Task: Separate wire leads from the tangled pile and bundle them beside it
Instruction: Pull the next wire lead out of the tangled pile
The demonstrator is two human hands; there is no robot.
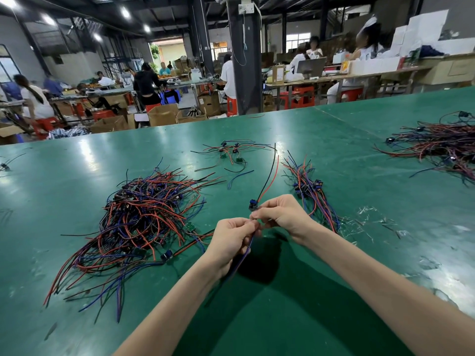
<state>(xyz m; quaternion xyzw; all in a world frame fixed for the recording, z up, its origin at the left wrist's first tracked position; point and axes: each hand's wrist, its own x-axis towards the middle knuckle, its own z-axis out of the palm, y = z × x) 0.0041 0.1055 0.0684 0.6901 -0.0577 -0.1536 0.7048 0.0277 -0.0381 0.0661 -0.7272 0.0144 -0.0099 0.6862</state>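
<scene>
A tangled pile (138, 222) of red, blue and black wire leads with small modules lies on the green table (359, 176), left of my hands. Both hands hold one wire lead (268, 176) above the table. My right hand (279, 214) pinches it just below its small blue module (253, 203); its red and black wires rise away from me. My left hand (232, 240) pinches the blue and purple wires that hang down toward me. A neater bundle (312, 191) of separated leads lies to the right of my hands.
A few loose leads with modules (228, 152) lie farther back in the middle. Another big wire heap (442, 147) sits at the far right. Scraps of clear plastic (370, 222) lie right of the bundle. Beyond the table's far edge are people, workbenches and cardboard boxes.
</scene>
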